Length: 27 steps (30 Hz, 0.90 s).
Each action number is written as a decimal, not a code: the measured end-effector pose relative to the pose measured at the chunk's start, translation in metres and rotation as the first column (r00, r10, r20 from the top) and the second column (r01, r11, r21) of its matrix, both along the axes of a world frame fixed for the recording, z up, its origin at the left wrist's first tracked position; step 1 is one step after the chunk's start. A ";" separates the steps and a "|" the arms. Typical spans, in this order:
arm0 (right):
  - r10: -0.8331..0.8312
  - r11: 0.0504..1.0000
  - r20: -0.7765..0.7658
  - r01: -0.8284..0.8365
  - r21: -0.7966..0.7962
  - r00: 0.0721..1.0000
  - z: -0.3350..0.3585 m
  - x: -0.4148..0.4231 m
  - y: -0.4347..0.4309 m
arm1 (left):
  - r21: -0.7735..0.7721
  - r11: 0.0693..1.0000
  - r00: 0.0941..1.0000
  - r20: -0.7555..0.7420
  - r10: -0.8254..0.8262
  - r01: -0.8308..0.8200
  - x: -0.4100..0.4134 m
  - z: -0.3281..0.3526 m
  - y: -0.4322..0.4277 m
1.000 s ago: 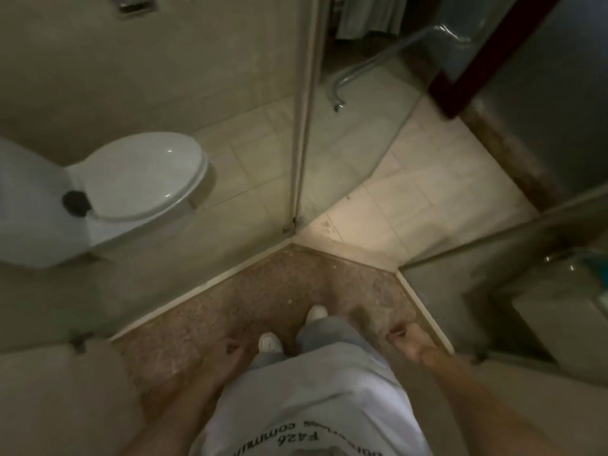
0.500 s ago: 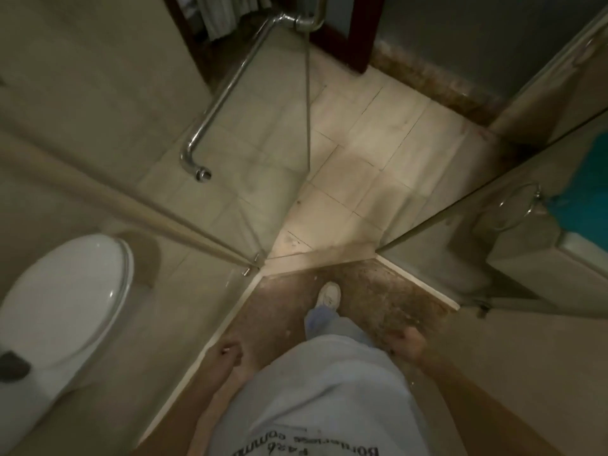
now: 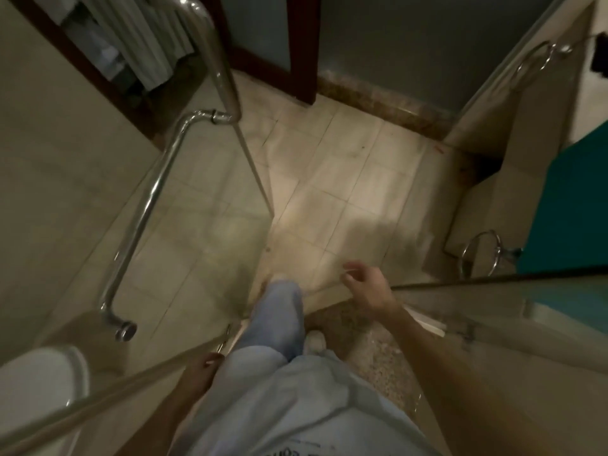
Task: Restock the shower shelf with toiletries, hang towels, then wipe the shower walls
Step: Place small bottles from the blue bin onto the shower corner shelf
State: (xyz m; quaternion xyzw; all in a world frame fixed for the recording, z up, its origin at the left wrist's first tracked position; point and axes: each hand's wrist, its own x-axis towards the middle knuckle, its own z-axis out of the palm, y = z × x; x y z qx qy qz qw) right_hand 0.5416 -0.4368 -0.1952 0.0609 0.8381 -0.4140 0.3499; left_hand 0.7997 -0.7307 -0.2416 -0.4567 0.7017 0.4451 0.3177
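I look down from inside the shower stall at its doorway. My left hand (image 3: 200, 366) hangs by my hip with loosely curled fingers and holds nothing. My right hand (image 3: 365, 287) is raised in front of me over the shower threshold, fingers relaxed and empty. The open glass shower door (image 3: 204, 225) with its long chrome handle (image 3: 148, 205) stands to my left. A chrome towel ring (image 3: 482, 255) is fixed on the wall at the right; a second towel ring (image 3: 534, 60) is higher up. No toiletries or towels are in my hands.
A white toilet (image 3: 39, 376) sits at the lower left behind the glass. A fixed glass panel (image 3: 493, 311) stands at my right. A teal surface (image 3: 572, 199) is at the right edge. A dark wooden door frame (image 3: 299, 60) and beige tiled floor (image 3: 345, 179) lie ahead.
I have turned right and stepped forward toward the threshold, one leg swinging out. My right hand rose and moved forward. The toilet slid to the lower left corner.
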 end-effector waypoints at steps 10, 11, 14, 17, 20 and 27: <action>-0.377 0.925 0.115 0.366 0.103 0.919 -0.035 -0.142 -0.006 | 0.087 0.996 0.999 -0.041 -0.010 0.014 -0.352 -0.022 -0.032; -0.393 0.916 0.134 0.376 0.136 0.910 -0.036 -0.148 -0.002 | 0.088 0.993 0.995 -0.071 -0.067 0.073 -0.392 -0.018 -0.028; -0.469 0.877 0.180 0.433 0.209 0.865 -0.037 -0.163 0.012 | 0.084 0.956 0.950 -0.169 -0.263 0.280 -0.502 -0.001 -0.008; -0.587 0.803 0.168 0.544 0.243 0.792 -0.034 -0.171 0.030 | 0.057 0.890 0.870 -0.248 -0.426 0.452 -0.594 0.017 0.024; -0.723 0.690 0.198 0.678 0.253 0.662 -0.038 -0.181 0.048 | 0.032 0.812 0.781 -0.298 -0.549 0.583 -0.661 0.034 0.062; -0.928 0.332 0.231 0.930 0.160 0.291 -0.053 -0.244 0.101 | 0.024 0.630 0.619 -0.223 -0.753 0.776 -0.730 0.028 0.105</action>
